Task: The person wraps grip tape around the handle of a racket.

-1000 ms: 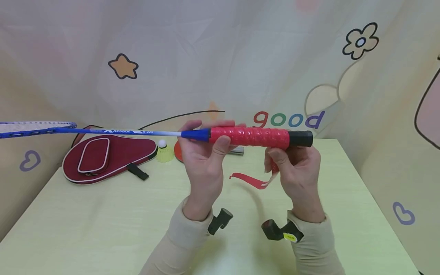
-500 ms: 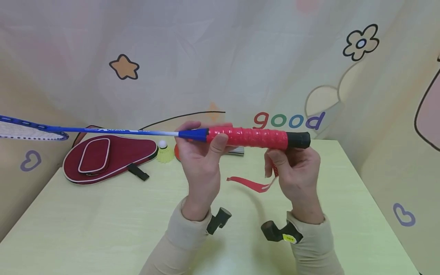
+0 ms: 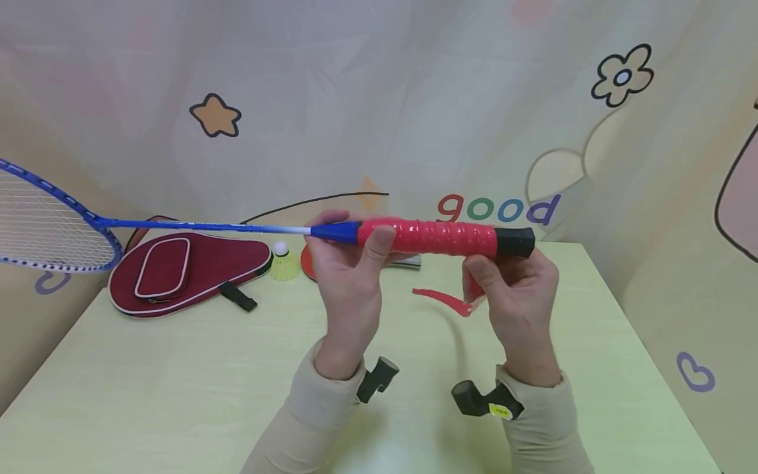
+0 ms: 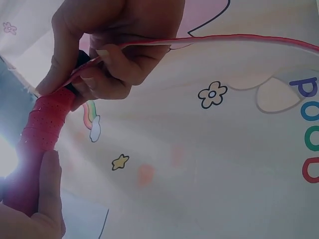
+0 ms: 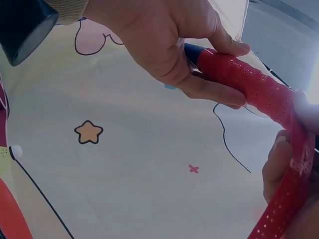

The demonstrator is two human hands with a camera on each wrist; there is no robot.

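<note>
Over the pale desk (image 3: 177,382), a blue racket (image 3: 260,228) is held sideways. The left hand's grip (image 3: 349,283) holds its red handle (image 3: 444,236). The right hand's grip (image 3: 521,306) pinches red tape (image 5: 286,206) (one end dangles); maybe it touches the handle, hard to see.

The racket (image 3: 266,228) spans the space above the bench (image 3: 177,382), from the left edge of the head view to the right hand (image 3: 524,296), barring level forward passage. Between that hand and the left hand (image 3: 352,289), a gap opens below the racket, partly crossed by the loose red strip (image 3: 443,300); black wrist cameras (image 3: 379,378) narrow it lower down. Passage is free rightward over the bench; the maroon case (image 3: 216,270) and shuttlecock (image 3: 285,265) obstruct the left rear.
</note>
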